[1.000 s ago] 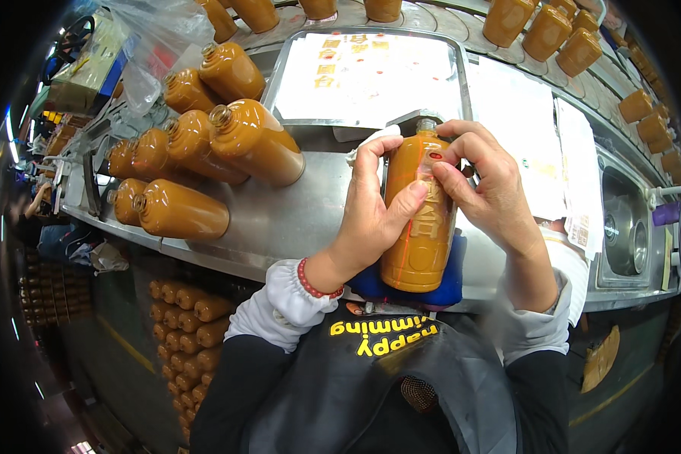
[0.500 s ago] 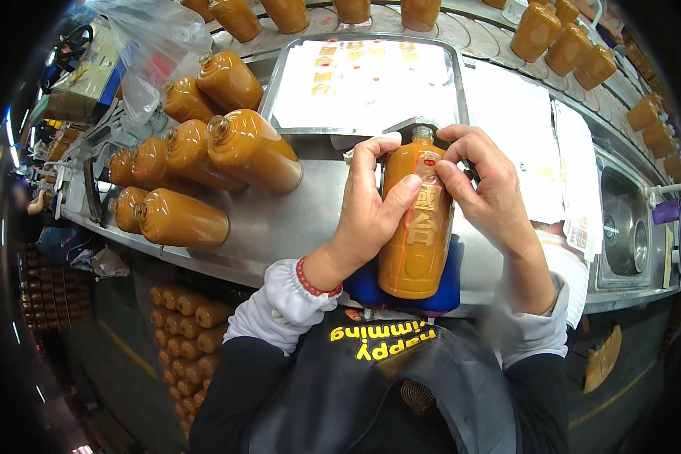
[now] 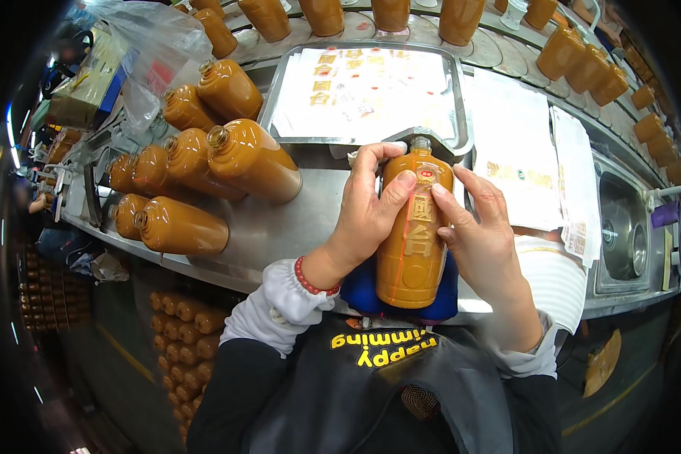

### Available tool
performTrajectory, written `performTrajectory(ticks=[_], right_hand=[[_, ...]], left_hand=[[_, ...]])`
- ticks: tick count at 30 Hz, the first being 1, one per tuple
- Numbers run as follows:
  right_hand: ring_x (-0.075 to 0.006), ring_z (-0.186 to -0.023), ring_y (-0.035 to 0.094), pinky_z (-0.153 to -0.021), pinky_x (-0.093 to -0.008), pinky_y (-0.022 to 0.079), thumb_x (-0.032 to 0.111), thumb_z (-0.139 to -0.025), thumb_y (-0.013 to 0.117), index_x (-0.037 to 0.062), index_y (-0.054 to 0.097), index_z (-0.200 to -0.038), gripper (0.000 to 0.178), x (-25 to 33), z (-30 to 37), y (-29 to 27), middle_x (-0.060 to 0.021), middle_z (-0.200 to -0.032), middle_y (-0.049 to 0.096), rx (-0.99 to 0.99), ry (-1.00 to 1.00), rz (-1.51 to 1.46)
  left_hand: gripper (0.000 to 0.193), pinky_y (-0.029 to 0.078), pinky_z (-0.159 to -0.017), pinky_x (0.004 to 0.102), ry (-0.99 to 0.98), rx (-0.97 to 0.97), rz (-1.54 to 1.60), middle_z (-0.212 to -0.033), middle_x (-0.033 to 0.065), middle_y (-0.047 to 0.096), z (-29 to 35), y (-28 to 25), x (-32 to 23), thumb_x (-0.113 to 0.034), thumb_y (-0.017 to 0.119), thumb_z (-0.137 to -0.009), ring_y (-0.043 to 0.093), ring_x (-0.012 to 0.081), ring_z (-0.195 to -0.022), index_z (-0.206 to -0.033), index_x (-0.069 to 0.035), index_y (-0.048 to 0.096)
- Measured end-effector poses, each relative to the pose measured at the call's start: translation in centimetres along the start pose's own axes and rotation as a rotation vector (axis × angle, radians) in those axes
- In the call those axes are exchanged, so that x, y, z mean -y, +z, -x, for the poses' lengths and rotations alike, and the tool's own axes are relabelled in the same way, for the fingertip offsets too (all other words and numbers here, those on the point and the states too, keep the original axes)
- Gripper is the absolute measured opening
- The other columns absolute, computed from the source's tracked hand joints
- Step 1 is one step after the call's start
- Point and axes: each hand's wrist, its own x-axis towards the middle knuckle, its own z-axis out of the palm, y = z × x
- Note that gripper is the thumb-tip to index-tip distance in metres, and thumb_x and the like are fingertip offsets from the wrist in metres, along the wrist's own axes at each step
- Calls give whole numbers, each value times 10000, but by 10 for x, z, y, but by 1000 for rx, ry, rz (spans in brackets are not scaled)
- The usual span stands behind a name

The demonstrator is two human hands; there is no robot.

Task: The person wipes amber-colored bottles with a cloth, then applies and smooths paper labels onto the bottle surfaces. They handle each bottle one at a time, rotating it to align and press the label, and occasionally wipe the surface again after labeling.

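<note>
An amber-brown glass bottle (image 3: 405, 280) lies tilted in front of me, its clear glass neck pointing away, on a dark blue cushion (image 3: 446, 291). My left hand (image 3: 371, 200) is wrapped round its left side, with the thumb on the front near the shoulder. Gold raised characters and a small red-and-gold emblem (image 3: 427, 175) run down the bottle's front. My right hand (image 3: 484, 234) rests against the right side with its fingers spread, one fingertip touching the front just below the emblem.
Several similar bottles (image 3: 253, 163) stand on the steel worktop at left. Beyond my hands a metal tray (image 3: 467, 136) holds white sheets with gold and red decals. More paper sheets (image 3: 507, 113) and a sink (image 3: 620, 227) are at right. Bottles line a curved conveyor (image 3: 484, 49) at the back.
My right hand has slid down the bottle's front, its raised, bent fingers now spread against the side. The emblem is now more plainly visible. Bottles on the conveyor have shifted right.
</note>
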Motion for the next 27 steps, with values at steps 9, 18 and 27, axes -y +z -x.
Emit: performTrajectory(ticks=[9,18,27], right_hand=[[-415,-1214,552,-1029,-471,469,72,-851,731,24,530,-1426,610,-8,4,1,-240,-1373,539,-16,39,-94],[-422,-1186,564,-1002,-475,485,50,-830,739,86,536,-1443,646,-11,4,3,-243,-1364,545,12,25,-98],[-417,-1176,566,-987,-474,492,71,-814,761,150,598,-1405,618,-6,-1,-1,-246,-1361,541,53,54,-74]], left_hand=[[312,392,-1069,438,733,121,-618,-1226,120,599,8,-14,-23,-334,637,-975,479,312,-1198,-1202,-141,730],[341,421,-1010,367,604,65,-499,-1123,118,684,-24,-17,-12,-281,551,-1036,507,270,-1138,-1226,-33,687],[264,429,-976,337,143,-73,-33,-1140,90,615,-18,8,0,-177,619,-984,514,218,-1060,-1204,-33,593]])
